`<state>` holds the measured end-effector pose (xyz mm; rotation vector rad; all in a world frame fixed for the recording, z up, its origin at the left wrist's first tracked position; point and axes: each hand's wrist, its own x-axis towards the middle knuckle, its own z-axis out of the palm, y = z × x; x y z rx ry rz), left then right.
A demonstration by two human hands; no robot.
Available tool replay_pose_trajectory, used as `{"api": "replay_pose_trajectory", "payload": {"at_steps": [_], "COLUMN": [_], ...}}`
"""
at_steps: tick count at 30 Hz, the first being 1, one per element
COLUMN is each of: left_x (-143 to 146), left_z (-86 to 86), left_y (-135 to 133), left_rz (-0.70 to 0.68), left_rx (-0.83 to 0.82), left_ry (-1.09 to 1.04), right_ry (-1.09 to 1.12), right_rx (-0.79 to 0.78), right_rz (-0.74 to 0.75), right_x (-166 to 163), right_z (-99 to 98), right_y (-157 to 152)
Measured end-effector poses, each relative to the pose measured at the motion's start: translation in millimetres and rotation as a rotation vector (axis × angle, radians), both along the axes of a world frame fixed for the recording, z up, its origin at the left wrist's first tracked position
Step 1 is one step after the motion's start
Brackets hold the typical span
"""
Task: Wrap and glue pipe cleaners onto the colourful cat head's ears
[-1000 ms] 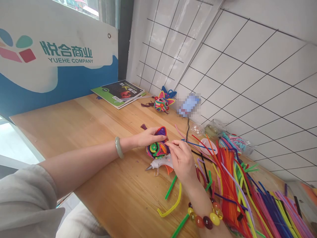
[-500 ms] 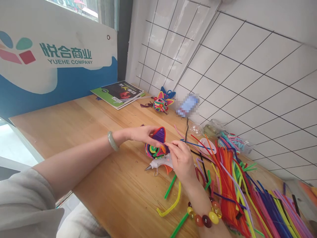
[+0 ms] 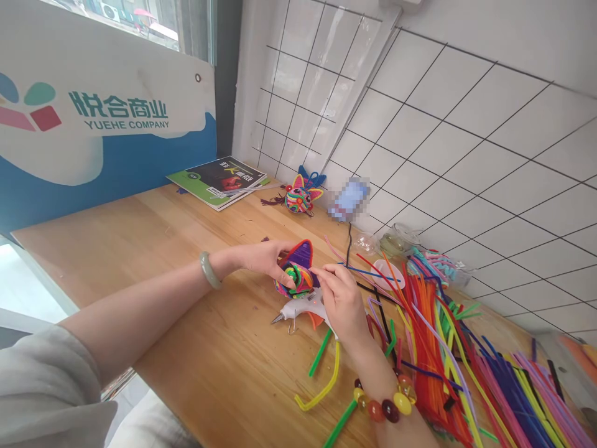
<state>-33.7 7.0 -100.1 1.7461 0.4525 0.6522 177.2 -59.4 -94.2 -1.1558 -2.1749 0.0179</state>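
A colourful pipe-cleaner animal head (image 3: 298, 277) with a purple, red-edged ear is gripped in my left hand (image 3: 263, 258), thumb across its front and fingers behind. My right hand (image 3: 342, 295) pinches at the right side of the head, near the base of the ear; thumb and index finger are pressed together, and whatever sits between them is too small to make out. Just below both hands a white hot glue gun (image 3: 303, 306) rests on the wooden table, nozzle to the left. A bent yellow pipe cleaner (image 3: 326, 389) and short green pieces lie nearby.
Bundles of pipe cleaners (image 3: 422, 348) spread over the right side. A finished pipe-cleaner animal (image 3: 298, 198), a book (image 3: 224, 180), a blurred phone (image 3: 349, 200) and clear plastic domes (image 3: 366, 242) stand toward the back. A tiled wall (image 3: 466, 124) borders the table.
My left thumb has shifted down onto the front of the animal head, showing more of its green centre. My right hand stays pinched beside it. The view has tilted slightly.
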Motion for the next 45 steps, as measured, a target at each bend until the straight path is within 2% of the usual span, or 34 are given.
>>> {"api": "replay_pose_trajectory", "payload": {"at_steps": [9, 18, 45], "left_x": [7.5, 2.1, 0.0], "left_z": [-4.9, -8.4, -6.9], "left_y": [1.6, 10.0, 5.9], "left_rz": [0.065, 0.129, 0.048], "left_rx": [-0.089, -0.113, -0.192], "left_ry": [-0.124, -0.159, -0.2], "right_ry": [0.001, 0.02, -0.019], "right_rx": [0.033, -0.045, -0.013], "right_rz": [0.025, 0.096, 0.101], "right_x": [3.6, -2.1, -1.3], "right_z": [1.6, 6.3, 7.1], "right_y": [20.7, 45.7, 44.7]}}
